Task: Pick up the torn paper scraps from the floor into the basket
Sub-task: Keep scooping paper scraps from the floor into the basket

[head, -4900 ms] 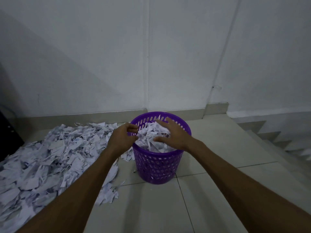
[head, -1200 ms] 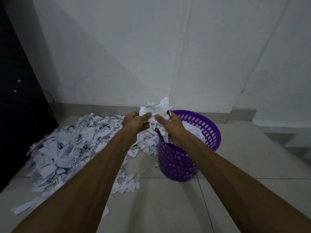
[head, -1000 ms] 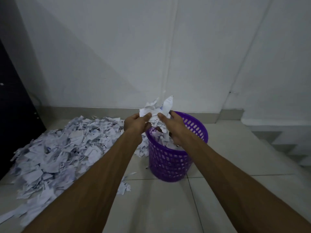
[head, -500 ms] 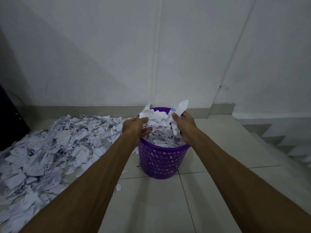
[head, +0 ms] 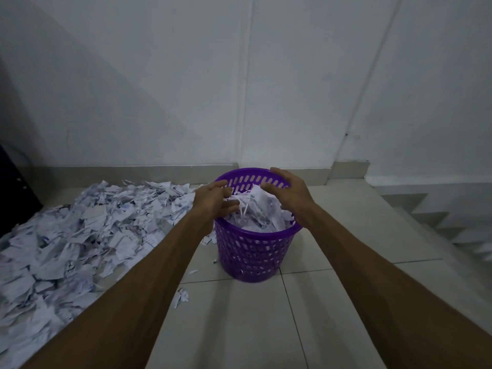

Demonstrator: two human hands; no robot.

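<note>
A purple perforated basket (head: 253, 251) stands on the tiled floor near the wall, filled almost to the rim with white paper scraps (head: 259, 214). My left hand (head: 213, 199) hovers over the basket's left rim with fingers spread and loosely bent, holding nothing. My right hand (head: 291, 191) is over the right rim, fingers spread apart above the scraps, also holding nothing. A wide pile of torn paper scraps (head: 80, 235) covers the floor to the left of the basket.
A few stray scraps (head: 181, 295) lie on the tiles in front of the basket. A dark cabinet edge (head: 13, 198) stands at far left. Steps (head: 452, 227) descend at right. The white wall (head: 239, 89) runs behind the basket.
Both hands carried a bundle of scraps from the pile to the basket, then let it go; the scraps have dropped in and the hands now stand spread over the rim.
</note>
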